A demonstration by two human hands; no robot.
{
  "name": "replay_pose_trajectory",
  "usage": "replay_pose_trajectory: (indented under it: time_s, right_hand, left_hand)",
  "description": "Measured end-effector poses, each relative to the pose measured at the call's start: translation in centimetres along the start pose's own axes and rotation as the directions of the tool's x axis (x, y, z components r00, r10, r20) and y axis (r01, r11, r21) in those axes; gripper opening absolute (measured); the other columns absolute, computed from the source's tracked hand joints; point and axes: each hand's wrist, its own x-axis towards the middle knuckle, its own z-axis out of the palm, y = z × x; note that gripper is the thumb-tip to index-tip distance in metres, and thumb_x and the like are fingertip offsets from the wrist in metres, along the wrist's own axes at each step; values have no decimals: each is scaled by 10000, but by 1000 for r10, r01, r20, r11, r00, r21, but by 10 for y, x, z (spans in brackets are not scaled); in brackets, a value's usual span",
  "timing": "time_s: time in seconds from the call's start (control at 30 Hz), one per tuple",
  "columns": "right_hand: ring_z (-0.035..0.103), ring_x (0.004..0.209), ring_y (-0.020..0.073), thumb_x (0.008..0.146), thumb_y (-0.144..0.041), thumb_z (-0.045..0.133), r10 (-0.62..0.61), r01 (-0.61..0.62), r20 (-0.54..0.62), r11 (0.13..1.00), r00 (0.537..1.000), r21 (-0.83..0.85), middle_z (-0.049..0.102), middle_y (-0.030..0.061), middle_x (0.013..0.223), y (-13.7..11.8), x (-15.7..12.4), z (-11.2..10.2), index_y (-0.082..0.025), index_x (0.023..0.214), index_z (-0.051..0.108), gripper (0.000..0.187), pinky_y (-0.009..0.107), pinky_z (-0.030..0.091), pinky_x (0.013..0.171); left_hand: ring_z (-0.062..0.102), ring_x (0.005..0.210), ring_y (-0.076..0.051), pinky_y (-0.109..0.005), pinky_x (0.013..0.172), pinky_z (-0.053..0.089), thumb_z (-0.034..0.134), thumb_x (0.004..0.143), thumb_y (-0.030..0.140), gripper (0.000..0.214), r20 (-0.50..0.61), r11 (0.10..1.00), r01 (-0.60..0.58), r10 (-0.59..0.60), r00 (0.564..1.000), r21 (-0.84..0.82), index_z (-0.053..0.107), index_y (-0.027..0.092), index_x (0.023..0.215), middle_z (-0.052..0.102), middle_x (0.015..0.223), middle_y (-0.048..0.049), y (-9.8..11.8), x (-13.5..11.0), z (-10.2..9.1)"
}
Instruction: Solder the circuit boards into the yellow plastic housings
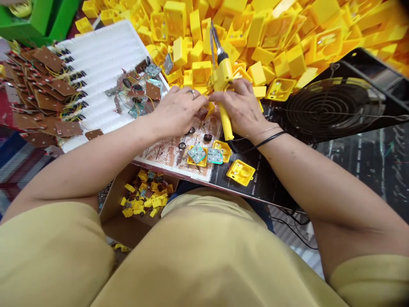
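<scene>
My right hand [241,104] is wrapped round a yellow soldering gun [223,74], its metal tip pointing up and away from me. Close beside it, my left hand [179,108], with a ring on one finger, is closed with its fingertips at a small yellow plastic case [209,111], mostly hidden between the hands. Nearer to me lie a black round speaker [207,137] and a ring-shaped part [182,146]. Two green circuit boards [197,154] rest on open yellow cases, and another open yellow case [240,172] sits at the bench's front edge.
A large heap of yellow cases [201,72] covers the back. To the left, a ridged white foam tray [105,47] carries wired brown boards [47,94] and a tangle of parts. A black fan [335,100] stands right. Below the bench is a cardboard box [118,200] of yellow pieces.
</scene>
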Motion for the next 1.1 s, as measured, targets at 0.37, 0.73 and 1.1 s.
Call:
replay_pose_trajectory:
  time_s: [0.37,0.73,1.1]
  right_hand:
    - [709,1096,197,1084,-446,496,-55,60,106,997,993,-42,748,19,1002,-16,11,-5,-147,1315,557,383,654,307,1246]
    - [717,1039,128,1033,-341,596,-183,170,106,978,977,121,756,-14,1043,-38,15,7,-176,1336,543,349,420,480,1138]
    - [689,784,194,1032,-268,446,-123,125,51,992,991,-30,681,8,832,5,-103,-66,-258,1251,639,292,399,608,879]
  left_hand:
    - [668,1172,-321,-526,1070,474,574,839,132,268,1,994,73,-74,997,86,729,198,1047,766,1027,-93,2,-14,-5]
    - [720,1097,-244,-559,1089,515,481,1008,202,317,-196,995,-69,82,977,75,745,270,1169,801,1114,-55,11,-50,-4]
    - [753,1068,-240,-346,839,611,412,982,163,440,36,997,-48,50,998,-55,678,189,1332,773,1206,-95,32,-32,-24]
